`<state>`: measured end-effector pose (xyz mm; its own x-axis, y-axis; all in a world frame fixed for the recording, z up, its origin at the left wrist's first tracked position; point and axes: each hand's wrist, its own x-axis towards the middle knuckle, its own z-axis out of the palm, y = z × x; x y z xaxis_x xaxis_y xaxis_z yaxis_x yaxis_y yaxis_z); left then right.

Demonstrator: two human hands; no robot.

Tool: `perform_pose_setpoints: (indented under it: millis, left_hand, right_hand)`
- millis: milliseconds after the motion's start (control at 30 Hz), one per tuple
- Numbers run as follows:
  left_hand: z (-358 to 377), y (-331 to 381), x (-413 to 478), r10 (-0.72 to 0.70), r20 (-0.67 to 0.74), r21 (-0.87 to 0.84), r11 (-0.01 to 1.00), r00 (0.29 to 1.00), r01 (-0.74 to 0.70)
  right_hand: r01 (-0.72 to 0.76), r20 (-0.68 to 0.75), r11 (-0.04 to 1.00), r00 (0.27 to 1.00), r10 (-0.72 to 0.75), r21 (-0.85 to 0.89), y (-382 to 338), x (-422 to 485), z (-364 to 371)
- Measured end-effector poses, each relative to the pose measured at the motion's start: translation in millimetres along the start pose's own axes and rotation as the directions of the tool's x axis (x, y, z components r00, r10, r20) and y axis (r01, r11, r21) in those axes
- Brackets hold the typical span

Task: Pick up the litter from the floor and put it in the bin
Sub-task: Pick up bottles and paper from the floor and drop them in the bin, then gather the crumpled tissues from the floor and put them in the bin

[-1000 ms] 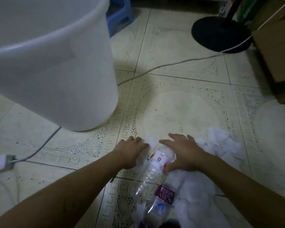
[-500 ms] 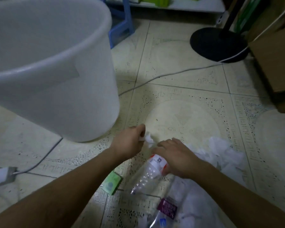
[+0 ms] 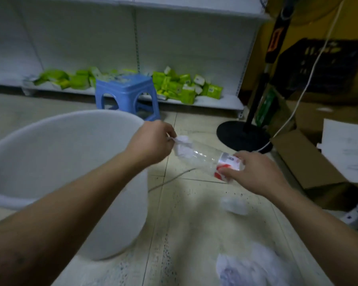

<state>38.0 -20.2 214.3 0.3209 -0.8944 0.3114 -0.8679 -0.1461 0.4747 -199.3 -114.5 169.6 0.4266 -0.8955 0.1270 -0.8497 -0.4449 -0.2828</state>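
The clear plastic bottle (image 3: 205,156) hangs in the air just right of the bin (image 3: 70,118), level with its rim. It looks empty, so it is likely light, thin-walled, easy to crush and a little slick. The right grip (image 3: 254,172) is closed round its labelled end, probably the firmest place to hold. The left grip (image 3: 151,141) pinches a crumpled paper wad (image 3: 182,146) nearer the bin's rim, touching or overlapping the bottle's far end. The paper is soft and weightless, so a pinch should do.

On the floor right of the bin lie another white wad (image 3: 235,205) and, nearer the person, a bigger heap of paper (image 3: 252,265). A cable (image 3: 167,180) runs out from the bin's foot. Nothing blocks the bin's open mouth. Beyond the bin stand a blue stool (image 3: 126,91), a fan base (image 3: 242,135) and a cardboard box (image 3: 298,162).
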Motion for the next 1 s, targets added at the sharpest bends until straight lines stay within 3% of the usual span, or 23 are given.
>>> perform_pose_setpoints:
  millis: [100, 267, 433, 567, 633, 767, 1000]
  left_hand:
    - [-45, -34, 4, -0.065, -0.001, 0.072, 0.995, 0.998, 0.065]
    - [-86, -99, -16, -0.229, -0.100, 0.111, 0.964, 0.968, 0.240]
    - [-101, -143, -34, -0.331, -0.012, 0.226, 0.918, 0.944, 0.325]
    - [-98, -155, -41, -0.255, -0.057, 0.277, 0.925, 0.965, 0.260]
    - [-96, -147, -41, -0.154, -0.140, 0.218, 0.959, 0.978, 0.182]
    - [-80, -111, -37, 0.066, -0.177, 0.162, 0.986, 0.982, -0.037]
    - [9, -21, -23, 0.254, 0.180, 0.125, 0.952, 0.950, -0.278]
  right_hand:
    - [-0.008, 0.008, 0.991, 1.000, 0.007, 0.137, -51, 15, -18]
    - [0.005, 0.021, 0.976, 1.000, -0.010, 0.218, -134, 33, -24]
    - [0.055, 0.039, 0.928, 0.996, -0.075, 0.367, -213, 35, -1]
    - [0.008, 0.109, 0.847, 0.991, -0.078, 0.532, -249, 35, 3]
    - [0.027, 0.068, 0.802, 0.994, -0.085, 0.597, -243, 37, -1]
    - [-0.006, 0.057, 0.865, 0.998, -0.027, 0.503, -183, 44, -7]
    - [-0.153, 0.262, 0.955, 0.961, 0.084, 0.254, -29, 29, 23]
